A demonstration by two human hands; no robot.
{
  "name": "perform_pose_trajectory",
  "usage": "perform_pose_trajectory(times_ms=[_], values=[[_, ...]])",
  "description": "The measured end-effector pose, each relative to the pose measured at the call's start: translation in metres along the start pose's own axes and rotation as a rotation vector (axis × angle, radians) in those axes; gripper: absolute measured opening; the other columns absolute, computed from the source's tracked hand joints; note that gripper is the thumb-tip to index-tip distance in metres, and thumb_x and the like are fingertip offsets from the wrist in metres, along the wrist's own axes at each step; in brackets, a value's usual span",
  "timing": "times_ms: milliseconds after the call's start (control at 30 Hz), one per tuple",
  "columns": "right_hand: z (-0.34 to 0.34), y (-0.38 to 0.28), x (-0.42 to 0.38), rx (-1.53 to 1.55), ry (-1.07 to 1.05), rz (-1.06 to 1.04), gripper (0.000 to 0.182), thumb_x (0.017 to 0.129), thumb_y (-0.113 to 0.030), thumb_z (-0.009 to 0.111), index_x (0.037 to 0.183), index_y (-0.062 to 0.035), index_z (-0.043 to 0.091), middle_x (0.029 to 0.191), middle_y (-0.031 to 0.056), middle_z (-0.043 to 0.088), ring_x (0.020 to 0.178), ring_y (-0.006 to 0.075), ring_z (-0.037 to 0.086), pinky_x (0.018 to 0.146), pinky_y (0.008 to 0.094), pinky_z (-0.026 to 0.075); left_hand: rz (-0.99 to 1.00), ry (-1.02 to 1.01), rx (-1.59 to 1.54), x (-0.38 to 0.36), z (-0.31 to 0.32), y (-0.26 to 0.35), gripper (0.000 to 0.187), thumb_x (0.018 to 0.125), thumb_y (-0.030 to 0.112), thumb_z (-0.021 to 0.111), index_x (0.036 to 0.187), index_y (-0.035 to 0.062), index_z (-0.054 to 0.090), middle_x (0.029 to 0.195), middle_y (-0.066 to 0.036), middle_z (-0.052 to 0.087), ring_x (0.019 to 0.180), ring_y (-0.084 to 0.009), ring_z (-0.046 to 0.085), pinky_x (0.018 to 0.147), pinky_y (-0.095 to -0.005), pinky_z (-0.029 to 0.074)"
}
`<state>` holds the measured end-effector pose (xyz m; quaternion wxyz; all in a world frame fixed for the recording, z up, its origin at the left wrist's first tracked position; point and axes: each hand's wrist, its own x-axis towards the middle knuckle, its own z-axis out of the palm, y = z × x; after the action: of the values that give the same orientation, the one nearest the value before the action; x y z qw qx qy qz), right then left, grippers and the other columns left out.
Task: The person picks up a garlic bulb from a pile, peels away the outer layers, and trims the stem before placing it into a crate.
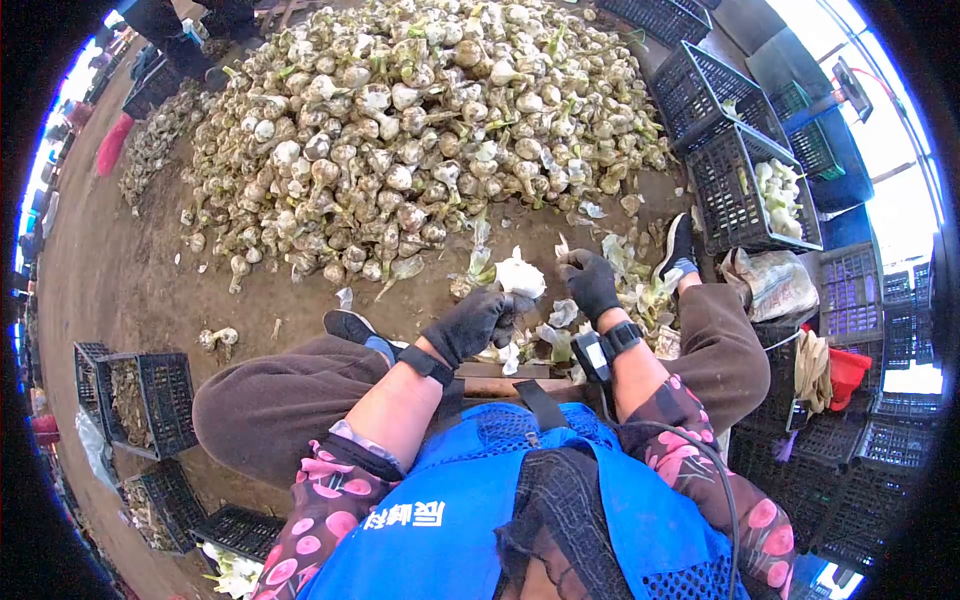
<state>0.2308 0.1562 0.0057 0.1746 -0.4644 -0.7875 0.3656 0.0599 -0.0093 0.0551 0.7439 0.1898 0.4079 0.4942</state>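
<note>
A white garlic bulb (520, 276) sits in the fingers of my gloved left hand (476, 324), which is closed around its lower side. Just to the right, my gloved right hand (590, 284) is closed in a pinch. A thin pale strip (563, 244), which looks like garlic skin, sticks out above its fingertips. Both hands are above the ground between my knees, a short gap apart. Loose garlic skins (628, 262) lie around and below my right hand. In front rises a large heap of unpeeled garlic bulbs (420, 130).
A black crate (735, 190) at the right holds white garlic; another black crate (700, 95) stands behind it. More crates (148, 400) are at the left. A white sack (770, 285) and a red scoop-like object (847, 378) are by my right knee. A cable (715, 455) runs along my right arm.
</note>
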Motion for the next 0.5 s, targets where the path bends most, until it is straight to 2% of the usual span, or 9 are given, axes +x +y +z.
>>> perform_pose_trajectory(times_ms=[33,100,133,200,233,300,400,433,500], values=[[0.000,-0.003,-0.001,0.129,-0.046,0.051,0.024,0.079,-0.026,0.066,0.084,-0.0029,0.066,0.077,0.0170,0.066,0.072,0.0307,0.063,0.066,0.0370,0.048,-0.001,0.003,-0.003,0.001,-0.005,-0.002,0.013,0.087,0.018,0.056,0.093,0.0072,0.061,0.063,0.005,0.043,0.049,-0.0047,0.040,0.044,-0.0205,0.035],[-0.005,-0.028,-0.009,0.149,-0.094,0.063,0.024,0.080,-0.027,0.066,0.083,-0.0029,0.066,0.076,0.0164,0.066,0.071,0.0291,0.064,0.066,0.0364,0.048,-0.007,0.127,0.286,0.011,-0.019,-0.013,0.020,0.085,0.021,0.058,0.097,0.0049,0.061,0.068,-0.001,0.055,0.056,-0.0123,0.052,0.051,-0.0262,0.044],[-0.008,-0.046,-0.014,0.172,-0.135,0.073,0.025,0.081,-0.028,0.066,0.082,-0.0029,0.066,0.074,0.0159,0.066,0.070,0.0275,0.064,0.066,0.0358,0.048,-0.009,0.126,0.285,0.017,-0.022,-0.021,0.020,0.085,0.021,0.058,0.097,0.0049,0.061,0.068,-0.001,0.055,0.056,-0.0123,0.052,0.051,-0.0262,0.044],[-0.008,-0.083,-0.030,0.210,-0.090,-0.042,0.027,0.082,-0.030,0.065,0.084,-0.0029,0.065,0.075,0.0160,0.065,0.070,0.0276,0.063,0.065,0.0373,0.047,0.560,0.343,1.067,0.024,-0.022,-0.030,0.028,0.084,0.022,0.057,0.103,0.0025,0.060,0.084,-0.012,0.065,0.075,-0.0250,0.063,0.066,-0.0347,0.050],[-0.005,-0.090,-0.033,0.196,-0.125,-0.064,0.027,0.082,-0.030,0.065,0.084,-0.0029,0.064,0.077,0.0163,0.065,0.072,0.0281,0.063,0.065,0.0374,0.047,0.558,0.340,1.069,0.025,-0.020,-0.032,0.028,0.084,0.022,0.057,0.103,0.0025,0.060,0.084,-0.012,0.065,0.075,-0.0250,0.063,0.066,-0.0347,0.050],[-0.009,-0.099,-0.034,0.104,-0.195,-0.103,0.028,0.079,-0.030,0.067,0.087,-0.0035,0.062,0.083,0.0175,0.063,0.077,0.0311,0.061,0.068,0.0381,0.046,0.402,0.550,0.941,0.021,-0.009,-0.027,0.033,0.082,0.023,0.057,0.108,0.0023,0.057,0.096,-0.020,0.064,0.089,-0.0386,0.061,0.075,-0.0429,0.049],[-0.006,-0.090,-0.026,0.033,-0.058,-0.092,0.024,0.081,-0.026,0.066,0.081,-0.0030,0.060,0.072,0.0146,0.061,0.064,0.0242,0.058,0.061,0.0354,0.045,0.422,0.501,0.916,0.012,0.001,-0.019,0.031,0.082,0.020,0.058,0.109,0.0039,0.059,0.099,-0.019,0.064,0.092,-0.0325,0.063,0.076,-0.0379,0.049],[0.001,-0.075,-0.021,-0.160,0.076,-0.248,0.019,0.079,-0.022,0.064,0.079,-0.0038,0.058,0.075,0.0168,0.061,0.067,0.0320,0.058,0.061,0.0399,0.045,0.420,0.497,0.920,0.012,0.001,-0.018,0.031,0.082,0.020,0.058,0.109,0.0039,0.059,0.099,-0.019,0.064,0.092,-0.0325,0.063,0.076,-0.0379,0.049],[0.007,-0.043,-0.018,-0.161,0.078,-0.168,0.018,0.079,-0.021,0.063,0.080,-0.0037,0.058,0.078,0.0190,0.061,0.073,0.0361,0.058,0.064,0.0415,0.046,0.464,0.495,0.977,0.016,-0.002,-0.019,0.032,0.082,0.018,0.060,0.110,0.0022,0.057,0.097,-0.019,0.065,0.088,-0.0318,0.063,0.074,-0.0389,0.049]])
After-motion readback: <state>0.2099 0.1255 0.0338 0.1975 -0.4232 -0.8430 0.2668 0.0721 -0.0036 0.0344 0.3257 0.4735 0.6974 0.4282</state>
